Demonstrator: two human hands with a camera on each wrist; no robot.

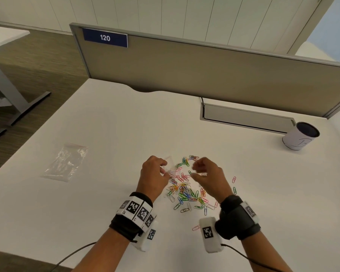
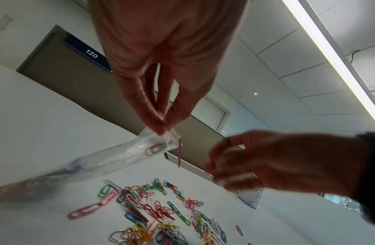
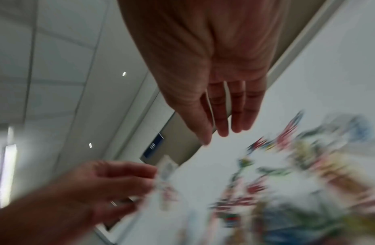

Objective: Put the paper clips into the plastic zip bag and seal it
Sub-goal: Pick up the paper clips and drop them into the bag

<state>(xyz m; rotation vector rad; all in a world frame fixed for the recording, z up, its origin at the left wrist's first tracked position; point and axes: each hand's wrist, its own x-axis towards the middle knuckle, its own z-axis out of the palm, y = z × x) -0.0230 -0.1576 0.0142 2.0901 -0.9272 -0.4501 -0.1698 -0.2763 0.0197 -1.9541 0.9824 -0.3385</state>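
My left hand (image 1: 164, 169) pinches the red-striped mouth of a small clear zip bag (image 2: 111, 159) between thumb and fingers (image 2: 159, 127). The bag hangs down to the left with a pink clip (image 2: 154, 148) inside near its mouth. Another pink clip (image 2: 179, 153) stands on end just below the bag's mouth, in mid-air or hanging from it. My right hand (image 1: 197, 169) hovers right of the bag, its fingers (image 3: 236, 119) straight with nothing between them. The pile of coloured paper clips (image 1: 185, 191) lies on the white table (image 1: 110, 124) under both hands.
A second clear plastic bag (image 1: 66, 161) lies flat on the table to the left. A white cup (image 1: 300, 137) stands at the far right by a cable hatch (image 1: 245, 116). A partition (image 1: 185, 67) closes the back. Stray clips (image 1: 234, 179) lie right of the pile.
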